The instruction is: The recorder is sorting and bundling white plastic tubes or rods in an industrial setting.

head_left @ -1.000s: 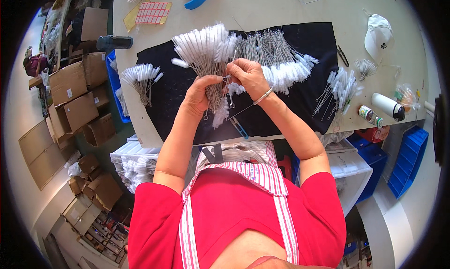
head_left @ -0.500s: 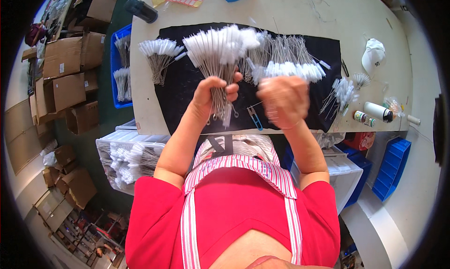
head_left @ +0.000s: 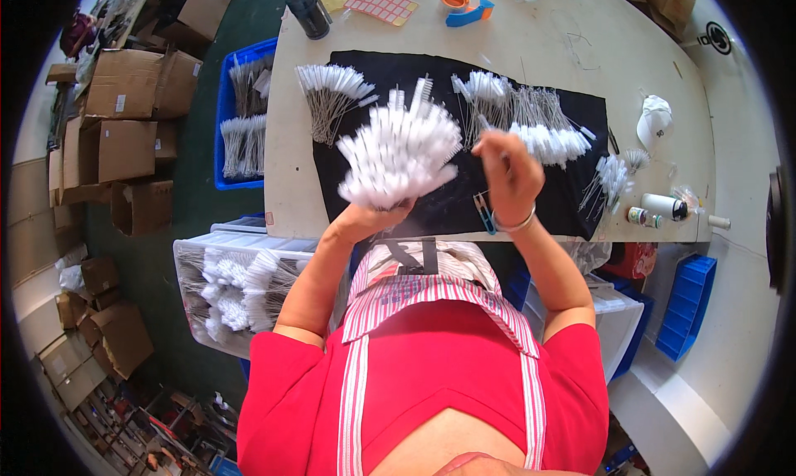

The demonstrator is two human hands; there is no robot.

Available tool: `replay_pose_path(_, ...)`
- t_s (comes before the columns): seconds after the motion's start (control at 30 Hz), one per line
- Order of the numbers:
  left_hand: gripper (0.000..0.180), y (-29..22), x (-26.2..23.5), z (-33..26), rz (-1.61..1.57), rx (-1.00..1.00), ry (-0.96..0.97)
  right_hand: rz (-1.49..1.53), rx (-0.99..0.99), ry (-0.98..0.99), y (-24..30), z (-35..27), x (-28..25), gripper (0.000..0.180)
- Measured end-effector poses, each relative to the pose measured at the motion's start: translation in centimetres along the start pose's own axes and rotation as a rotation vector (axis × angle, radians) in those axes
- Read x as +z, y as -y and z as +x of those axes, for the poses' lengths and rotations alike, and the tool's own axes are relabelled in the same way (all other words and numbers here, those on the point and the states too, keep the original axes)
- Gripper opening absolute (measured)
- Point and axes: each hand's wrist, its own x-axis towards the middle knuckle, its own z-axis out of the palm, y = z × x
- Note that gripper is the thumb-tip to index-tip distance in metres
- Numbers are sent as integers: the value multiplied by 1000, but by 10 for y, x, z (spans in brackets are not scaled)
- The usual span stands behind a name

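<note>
A thick bundle of white-bristled wire brushes (head_left: 398,153) is gripped in my left hand (head_left: 373,219). Its heads fan upward over the black cloth (head_left: 332,177), and most of the wire stems are hidden. To the right, my right hand (head_left: 512,177) is raised with fingers curled and slightly blurred; whatever its fingertips pinch is too unclear to name. Just beyond it lies a row of brushes (head_left: 547,140) with white heads and grey wire stems. Another pile of brushes (head_left: 333,94) rests on the cloth's far left.
Thread snips (head_left: 484,213) lie near the cloth's front edge. At the right are loose brushes (head_left: 612,177), a white cap (head_left: 655,121) and a white bottle (head_left: 663,206). A dark bottle (head_left: 308,13) and tape dispenser (head_left: 469,12) stand at the back. A brush-filled bin (head_left: 186,269) is at lower left.
The bundle in my left hand has tilted, so its heads now face up and hide the stems. My right hand has risen slightly, its fingers nearer the brush row. The view has shifted.
</note>
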Motion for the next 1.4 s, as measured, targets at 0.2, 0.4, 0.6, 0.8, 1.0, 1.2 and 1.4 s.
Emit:
replay_pose_path(0.2, 30, 11, -10, -19, -1065, -304, 6, 611, 385, 119, 6, 35, 5, 16)
replay_pose_path(0.4, 25, 11, -5, -24, -483, 45, 11, 575, 313, 37, 15, 15, 15, 19)
replay_pose_path(0.6, 26, -8, 1, 3, -1836, -258, 51, 302, 269, 114, 27, -21, 20, 15)
replay_pose_path(0.8, 24, 13, -7, 13, -1902, -287, -192, -94, -171, 433, 43, -40, 31, 32)
replay_pose_path(1.0, 26, 12, -16, 9, -1844, -331, -183, -314, -459, 487, 35, -36, 55, 29)
replay_pose_path(1.2, 23, 27, -7, 9, -1883, -374, -120, -394, -739, 585, 30, -46, 57, 27)
replay_pose_path(1.4, 14, 43, 22, 10, -1874, -365, -131, -75, -736, 656, 30, -58, 43, 17)
